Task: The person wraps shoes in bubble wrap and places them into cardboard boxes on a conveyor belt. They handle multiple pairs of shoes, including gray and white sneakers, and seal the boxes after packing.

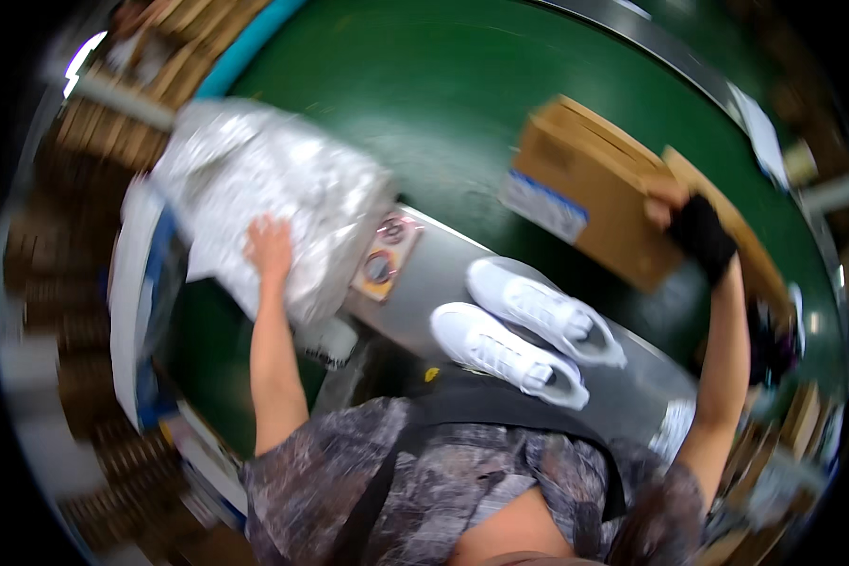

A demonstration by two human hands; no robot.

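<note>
A brown cardboard shoe box [585, 184] with a blue and white label stands tilted over the green surface, its flap raised. My right hand [674, 212], in a black fingerless glove, grips its near right edge. At the left, my left hand [270, 247] lies with fingers spread on a pile of crinkled white wrapping sheets [302, 174]. Between my arms, a pair of white sneakers, the far sneaker [538, 307] and the near sneaker [500, 349], sits side by side on a grey metal ledge [424, 259], toes to the left. The box's inside is mostly hidden.
A panel with round controls [384, 257] is set in the ledge beside the sheets. The green belt-like surface [424, 94] stretches beyond, bordered by a metal rail [670, 52]. Stacked cartons [75, 330] line the left side. A white paper [759, 132] hangs at the far right.
</note>
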